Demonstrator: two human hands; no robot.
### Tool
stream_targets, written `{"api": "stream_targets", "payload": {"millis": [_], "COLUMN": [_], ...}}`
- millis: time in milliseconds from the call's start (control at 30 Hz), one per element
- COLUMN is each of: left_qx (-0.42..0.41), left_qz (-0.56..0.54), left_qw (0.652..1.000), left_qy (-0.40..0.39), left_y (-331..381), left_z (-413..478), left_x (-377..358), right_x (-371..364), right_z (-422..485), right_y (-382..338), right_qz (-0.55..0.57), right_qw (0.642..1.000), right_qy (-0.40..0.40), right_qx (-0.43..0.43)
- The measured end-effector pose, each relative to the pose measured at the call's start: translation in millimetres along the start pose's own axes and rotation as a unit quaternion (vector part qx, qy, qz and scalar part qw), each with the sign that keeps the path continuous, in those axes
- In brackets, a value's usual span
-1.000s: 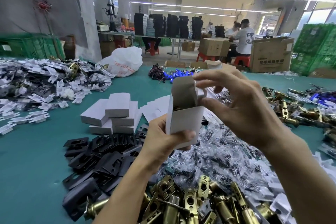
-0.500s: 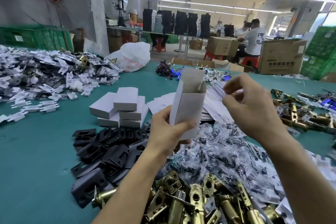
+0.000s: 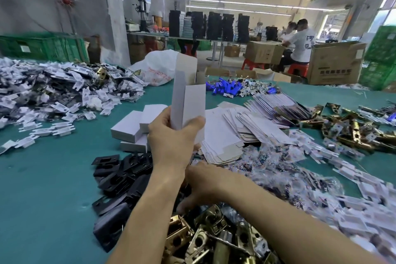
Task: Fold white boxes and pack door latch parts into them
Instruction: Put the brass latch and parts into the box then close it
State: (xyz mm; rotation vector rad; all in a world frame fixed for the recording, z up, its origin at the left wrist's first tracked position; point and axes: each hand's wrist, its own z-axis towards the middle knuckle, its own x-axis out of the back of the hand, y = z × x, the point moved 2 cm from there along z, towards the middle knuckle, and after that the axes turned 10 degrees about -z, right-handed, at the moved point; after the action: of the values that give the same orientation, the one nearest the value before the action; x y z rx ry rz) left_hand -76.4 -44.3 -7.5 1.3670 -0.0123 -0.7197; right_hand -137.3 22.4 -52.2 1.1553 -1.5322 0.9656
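My left hand (image 3: 171, 143) grips a folded white box (image 3: 188, 96) upright above the table, its top flap standing open. My right hand (image 3: 199, 186) is low, behind my left forearm, over the black plates (image 3: 120, 180) and brass latches (image 3: 205, 240). It is blurred, and whether its fingers hold a part is hidden. Finished white boxes (image 3: 137, 124) are stacked left of the held box. Flat box blanks (image 3: 231, 130) lie fanned out to its right.
Small bagged parts (image 3: 289, 178) cover the right half of the green table (image 3: 42, 188). White-tagged parts (image 3: 53, 92) are heaped at far left, more brass latches (image 3: 360, 133) at right. People sit by cardboard boxes (image 3: 334, 64) in the background.
My right hand left the box's top flap and dropped down to the parts near the table's front. My left hand raised the box higher, and the flap now stands open.
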Motion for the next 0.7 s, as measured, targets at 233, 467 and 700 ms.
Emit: {"api": "stream_targets", "payload": {"millis": [233, 467, 700], "left_qx": [0.001, 0.011, 0.010], "left_qz": [-0.031, -0.025, -0.027], "left_qw": [1.000, 1.000, 1.000], "left_qy": [-0.001, -0.001, -0.009], "left_y": [7, 3, 0], "left_z": [3, 6, 5], "left_x": [3, 5, 2], "right_x": [-6, -10, 10], "right_z": [12, 26, -5], "right_y": [-7, -19, 13], "right_qz": [0.014, 0.076, 0.145], "right_qw": [0.997, 0.992, 0.970], "right_qy": [0.075, 0.096, 0.189], "right_qx": [0.006, 0.029, -0.039]}}
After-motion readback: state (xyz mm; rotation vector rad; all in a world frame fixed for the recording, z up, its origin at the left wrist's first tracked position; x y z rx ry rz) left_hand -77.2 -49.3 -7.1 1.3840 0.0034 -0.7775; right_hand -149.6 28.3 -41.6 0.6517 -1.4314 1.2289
